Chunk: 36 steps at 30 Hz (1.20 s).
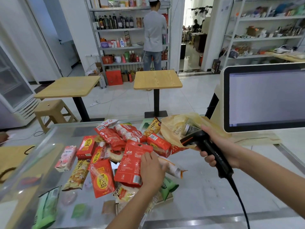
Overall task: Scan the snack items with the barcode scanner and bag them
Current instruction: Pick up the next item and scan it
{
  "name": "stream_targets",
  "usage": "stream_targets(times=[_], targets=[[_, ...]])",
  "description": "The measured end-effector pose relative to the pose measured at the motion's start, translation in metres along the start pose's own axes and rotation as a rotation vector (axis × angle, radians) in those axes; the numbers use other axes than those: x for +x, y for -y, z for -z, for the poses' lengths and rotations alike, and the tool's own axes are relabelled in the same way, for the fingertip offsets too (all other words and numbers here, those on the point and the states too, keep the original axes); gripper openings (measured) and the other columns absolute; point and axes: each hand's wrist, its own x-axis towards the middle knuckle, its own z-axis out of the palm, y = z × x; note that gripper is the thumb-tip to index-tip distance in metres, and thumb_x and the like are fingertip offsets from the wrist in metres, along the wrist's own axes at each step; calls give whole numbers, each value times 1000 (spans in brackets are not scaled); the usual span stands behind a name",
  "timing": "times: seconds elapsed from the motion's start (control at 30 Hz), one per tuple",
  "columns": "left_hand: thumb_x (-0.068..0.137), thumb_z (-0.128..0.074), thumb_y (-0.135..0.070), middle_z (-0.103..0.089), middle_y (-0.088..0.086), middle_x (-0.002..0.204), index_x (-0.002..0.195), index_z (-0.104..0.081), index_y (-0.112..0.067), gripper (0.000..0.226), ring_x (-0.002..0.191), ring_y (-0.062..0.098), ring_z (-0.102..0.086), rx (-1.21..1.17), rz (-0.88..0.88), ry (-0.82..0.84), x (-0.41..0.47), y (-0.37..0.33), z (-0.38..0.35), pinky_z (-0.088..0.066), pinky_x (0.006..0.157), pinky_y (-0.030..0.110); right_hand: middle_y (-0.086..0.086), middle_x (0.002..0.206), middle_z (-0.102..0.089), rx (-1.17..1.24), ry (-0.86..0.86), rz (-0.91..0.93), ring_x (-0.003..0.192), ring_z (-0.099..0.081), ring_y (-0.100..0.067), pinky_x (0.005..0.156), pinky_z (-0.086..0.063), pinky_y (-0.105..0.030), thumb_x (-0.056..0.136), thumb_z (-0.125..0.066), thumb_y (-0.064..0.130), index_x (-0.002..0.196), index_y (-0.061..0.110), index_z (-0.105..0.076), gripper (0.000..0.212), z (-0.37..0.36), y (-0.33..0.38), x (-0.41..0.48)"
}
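A heap of several snack packets lies on the glass counter (206, 187), mostly red bags and boxes. My left hand (152, 171) grips a red snack pouch (130, 164) by its right edge, its back with the barcode facing up. My right hand (217, 146) holds the black barcode scanner (206, 146) by the handle, its head aimed left toward the heap. Its cable runs down to the bottom edge. Behind the scanner lies a yellow plastic bag (175, 128) with a dark packet inside it.
A white-framed register screen (267, 96) stands at the right on the counter. Brown paper bags (11, 156) lie at the left. Green packets (47, 209) sit near the front edge. Beyond the counter are two wooden tables, a stool, shelves and a person facing away.
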Motion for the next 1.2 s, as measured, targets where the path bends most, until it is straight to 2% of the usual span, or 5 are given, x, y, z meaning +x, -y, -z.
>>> stream_targets(times=[0.2, 0.37, 0.63, 0.97, 1.2], targets=[[82, -48, -69, -43, 8, 137, 132, -39, -11, 76, 130, 28, -30, 75, 192, 255, 7, -19, 2, -23, 105, 36, -5, 58, -49, -68, -99, -73, 38, -43, -14, 35, -38, -20, 76, -50, 76, 91, 5, -52, 73, -7, -33, 18], [61, -87, -28, -57, 7, 117, 116, -42, -19, 72, 104, 26, -57, -725, 408, 305, 23, -12, 10, -50, 90, 44, -4, 56, -47, -35, -138, -46, 38, -41, -13, 35, -35, -20, 77, -48, 77, 90, 5, -51, 73, -11, -37, 14], [86, -60, 6, -62, 10, 105, 104, -54, -23, 34, 89, 23, -63, -1321, 437, -24, 44, 16, 47, -55, 65, 31, -2, 49, -43, -169, -182, 113, 38, -35, -14, 37, -29, -20, 85, -38, 71, 88, 7, -56, 67, -34, -14, -12], [89, -57, 3, -67, 4, 91, 111, -53, -21, 32, 91, 26, -66, -1389, 434, -33, 69, 20, 57, -55, 86, 47, 0, 48, -45, -230, -202, 157, 38, -36, -14, 40, -27, -21, 87, -44, 63, 82, 9, -57, 56, -67, -22, -15], [91, -55, 4, -63, 11, 105, 115, -51, -18, 32, 87, 21, -64, -1378, 432, -75, 82, 22, 60, -57, 72, 38, -1, 48, -44, -234, -220, 183, 36, -34, -14, 39, -26, -20, 89, -40, 61, 78, 9, -56, 56, -68, -18, -27]])
